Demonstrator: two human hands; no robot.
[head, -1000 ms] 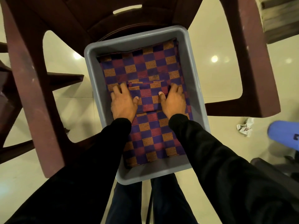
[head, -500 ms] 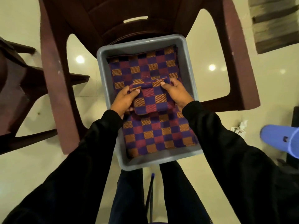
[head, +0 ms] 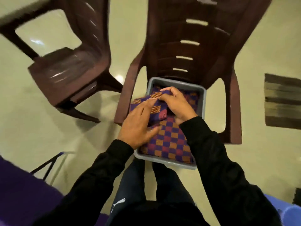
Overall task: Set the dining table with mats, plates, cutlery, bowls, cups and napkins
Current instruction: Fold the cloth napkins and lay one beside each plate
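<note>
Your right hand (head: 175, 105) pinches the soft, light folded checked napkin (head: 149, 106); your left hand (head: 138, 128) lies relaxed against it. Support the floppy folds underneath.

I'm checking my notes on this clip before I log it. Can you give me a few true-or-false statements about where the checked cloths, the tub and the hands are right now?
1. The grey tub sits on the seat of a brown chair. True.
2. The right hand pinches the small folded checked cloth. True.
3. The small folded cloth lies flat on the floor. False: it is lifted above the tub, partly past its left rim.
4. The tub holds plates and cups. False: only a larger checked cloth shows in it.
5. The left hand has its fingers stretched out along the small cloth. True.
6. Only one chair is in view. False: a second brown chair stands to the left.
</note>
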